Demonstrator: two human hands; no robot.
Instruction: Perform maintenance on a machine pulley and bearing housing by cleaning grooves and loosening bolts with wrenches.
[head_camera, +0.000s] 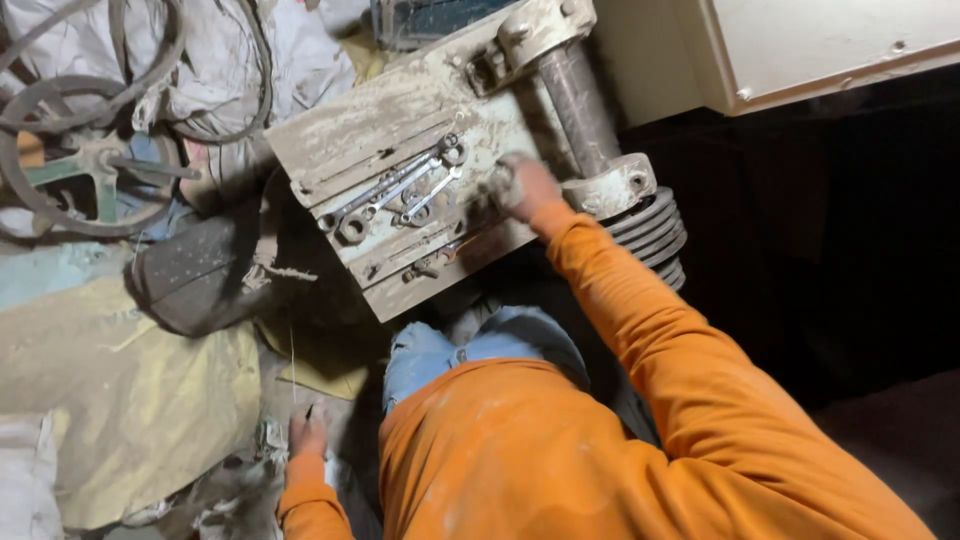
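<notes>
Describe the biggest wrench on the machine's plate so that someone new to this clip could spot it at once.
Start at the dusty grey slanted plate of the machine at the top centre, beside the thick shaft. A cluster of wrenches lies on it, left of the right hand. The largest wrench runs diagonally, ending lower left in a big ring head, clearly longer than the slimmer ones beside it.

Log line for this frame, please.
right hand: on dusty metal block, beside wrenches | left hand: low on floor sacks | grip: unclear
</notes>
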